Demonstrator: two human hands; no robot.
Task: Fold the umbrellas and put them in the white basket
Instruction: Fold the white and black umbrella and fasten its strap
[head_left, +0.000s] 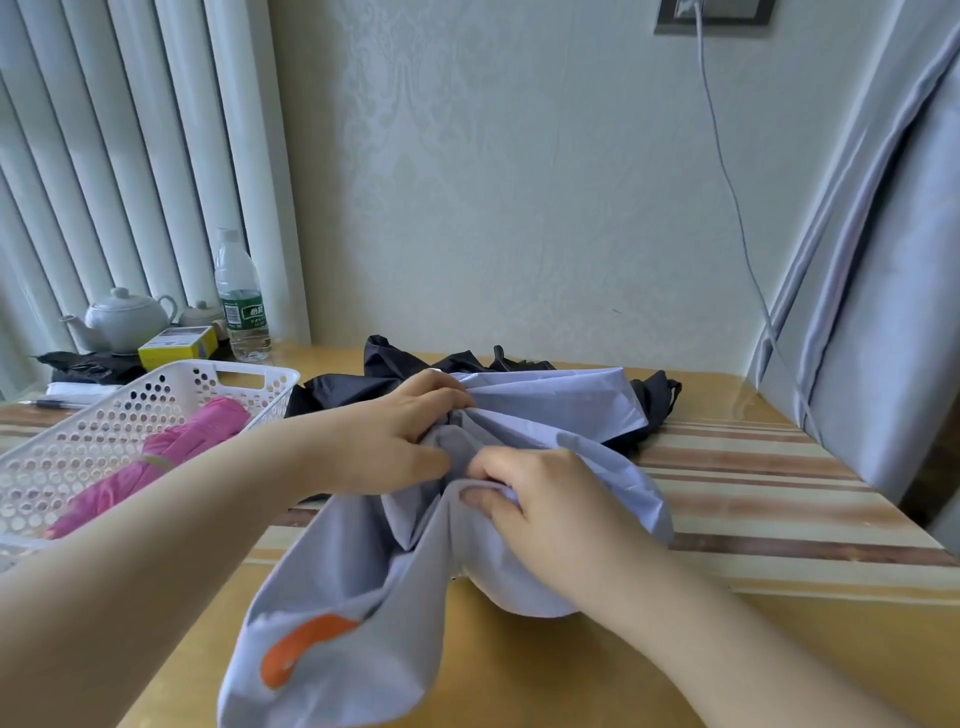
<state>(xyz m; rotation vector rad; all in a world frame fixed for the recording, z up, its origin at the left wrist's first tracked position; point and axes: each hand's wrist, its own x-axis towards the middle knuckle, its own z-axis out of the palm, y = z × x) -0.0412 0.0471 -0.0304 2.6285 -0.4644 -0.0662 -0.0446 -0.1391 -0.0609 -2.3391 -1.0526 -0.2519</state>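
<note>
Lavender umbrella canopy (545, 405): pleats bunched, pinched by left hand (384, 436) and right hand (540, 499). Risk: slack fabric slipping, pleats springing loose.

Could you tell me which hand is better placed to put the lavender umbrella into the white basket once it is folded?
Probably the left hand: the white basket sits on its side.

The lavender umbrella (550, 410) covers most of the black umbrella (384, 371) toward the table's far edge. The white basket (171, 395) runs off the left edge, walling in the pink umbrella's (171, 452) lower end. The bottle (241, 301) label's print is unreadable.
</note>
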